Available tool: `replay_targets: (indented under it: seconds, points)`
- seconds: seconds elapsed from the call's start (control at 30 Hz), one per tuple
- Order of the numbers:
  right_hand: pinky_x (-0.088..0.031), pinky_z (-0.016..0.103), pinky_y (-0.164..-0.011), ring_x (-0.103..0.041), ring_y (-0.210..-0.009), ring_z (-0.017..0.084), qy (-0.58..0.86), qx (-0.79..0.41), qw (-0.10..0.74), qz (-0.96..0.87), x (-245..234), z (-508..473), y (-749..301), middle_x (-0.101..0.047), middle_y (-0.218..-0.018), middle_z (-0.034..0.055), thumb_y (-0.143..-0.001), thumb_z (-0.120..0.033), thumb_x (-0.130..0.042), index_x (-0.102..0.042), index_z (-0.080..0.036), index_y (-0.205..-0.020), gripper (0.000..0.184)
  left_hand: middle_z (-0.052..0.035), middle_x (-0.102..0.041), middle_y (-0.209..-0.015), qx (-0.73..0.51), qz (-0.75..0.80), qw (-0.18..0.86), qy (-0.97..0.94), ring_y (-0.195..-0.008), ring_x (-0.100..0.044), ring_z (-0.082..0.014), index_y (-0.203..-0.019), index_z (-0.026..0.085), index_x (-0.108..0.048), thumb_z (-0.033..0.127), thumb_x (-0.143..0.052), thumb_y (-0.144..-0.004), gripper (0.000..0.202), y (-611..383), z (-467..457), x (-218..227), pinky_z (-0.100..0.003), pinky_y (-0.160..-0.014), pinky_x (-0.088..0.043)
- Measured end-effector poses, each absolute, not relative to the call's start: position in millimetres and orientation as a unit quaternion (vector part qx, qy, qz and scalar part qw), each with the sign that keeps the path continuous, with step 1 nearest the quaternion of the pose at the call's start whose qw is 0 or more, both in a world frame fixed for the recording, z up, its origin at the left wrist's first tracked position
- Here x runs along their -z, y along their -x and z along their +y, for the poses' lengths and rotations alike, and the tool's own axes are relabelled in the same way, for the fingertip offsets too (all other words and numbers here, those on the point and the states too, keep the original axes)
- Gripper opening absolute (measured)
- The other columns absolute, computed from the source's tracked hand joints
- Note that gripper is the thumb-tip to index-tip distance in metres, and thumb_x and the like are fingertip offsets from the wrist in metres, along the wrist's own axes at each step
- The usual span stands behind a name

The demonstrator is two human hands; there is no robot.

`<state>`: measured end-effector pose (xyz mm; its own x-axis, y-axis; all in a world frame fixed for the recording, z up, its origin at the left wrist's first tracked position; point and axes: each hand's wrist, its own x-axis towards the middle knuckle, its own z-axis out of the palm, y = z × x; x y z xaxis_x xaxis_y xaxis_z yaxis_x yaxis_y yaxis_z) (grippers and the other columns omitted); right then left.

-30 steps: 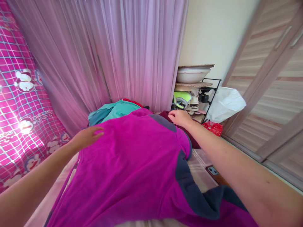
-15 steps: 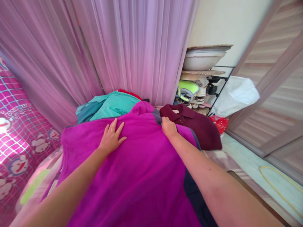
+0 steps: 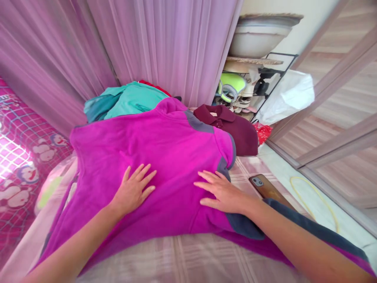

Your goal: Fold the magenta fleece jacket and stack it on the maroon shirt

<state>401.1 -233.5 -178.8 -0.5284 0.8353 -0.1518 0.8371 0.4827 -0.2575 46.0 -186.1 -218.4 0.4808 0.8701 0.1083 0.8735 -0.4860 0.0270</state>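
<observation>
A magenta fleece jacket (image 3: 173, 157) with dark grey trim lies spread over the plaid bedding, its collar pointing away from me. Flat on its middle, fingers spread, rests my left hand (image 3: 134, 188). My right hand (image 3: 220, 190) lies open on the jacket's right part, fingers pointing left, beside the grey side panel. Neither hand grips the cloth. One sleeve, magenta and dark grey, stretches toward the lower right and passes under my right forearm.
Behind the collar are folded teal clothes (image 3: 138, 100) and a maroon polo shirt (image 3: 232, 127). A phone (image 3: 269, 190) lies to the right on the plaid bedding (image 3: 188, 257). Farther back stand a shoe rack (image 3: 282, 72) with a basin (image 3: 259, 37), and a purple curtain (image 3: 165, 47).
My right hand has let go of the jacket near its collar and moved down onto its right part. My left hand has slid lower. The jacket's lower edge and bedding now show.
</observation>
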Motion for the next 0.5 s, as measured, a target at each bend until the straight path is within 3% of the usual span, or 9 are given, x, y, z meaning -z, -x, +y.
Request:
replay_targets:
  seconds: [0.1,0.2,0.37,0.5]
  points:
    - [-0.02,0.063,-0.115,-0.028,-0.146,0.034,-0.498,0.154,0.049,0.852,203.2,-263.0,-424.4,-0.032,-0.159,0.0144,-0.091,-0.053,-0.054,-0.046,-0.029,-0.147,0.062,-0.0084,-0.036,-0.159,0.022,-0.548,-0.019,0.836,-0.146,-0.032,-0.0321,-0.147,0.03,-0.047,0.051,-0.04,-0.096,0.055,-26.2,-219.9,235.1,-0.06,-0.119,-0.016]
    - [-0.024,0.06,-0.115,-0.027,-0.147,0.032,-0.512,0.123,0.044,0.849,217.1,-268.5,-440.8,-0.028,-0.161,0.0146,-0.093,-0.047,-0.051,-0.042,-0.028,-0.15,0.061,-0.0086,-0.035,-0.159,0.025,-0.59,-0.028,0.807,-0.147,-0.03,-0.0312,-0.149,0.029,-0.044,0.051,-0.038,-0.096,0.057,-18.8,-225.3,233.6,-0.059,-0.119,-0.016]
    - [-0.034,0.055,-0.112,-0.037,-0.142,0.032,-0.542,0.112,0.062,0.83,207.2,-266.2,-432.3,-0.036,-0.157,0.0146,-0.092,-0.044,-0.051,-0.05,-0.026,-0.145,0.056,-0.0097,-0.034,-0.159,0.034,-0.608,-0.054,0.791,-0.147,-0.028,-0.0313,-0.149,0.026,-0.043,0.051,-0.037,-0.098,0.058,-24.2,-228.0,222.4,-0.058,-0.119,-0.019]
    - [-0.038,0.049,-0.111,-0.047,-0.136,0.031,-0.582,0.083,0.029,0.809,195.7,-278.6,-410.5,-0.044,-0.152,0.0175,-0.094,-0.042,-0.043,-0.056,-0.02,-0.141,0.054,-0.0123,-0.042,-0.155,0.048,-0.63,-0.038,0.774,-0.144,-0.035,-0.0304,-0.147,0.02,-0.047,0.046,-0.036,-0.099,0.056,-8.8,-244.9,221.9,-0.052,-0.119,-0.023]
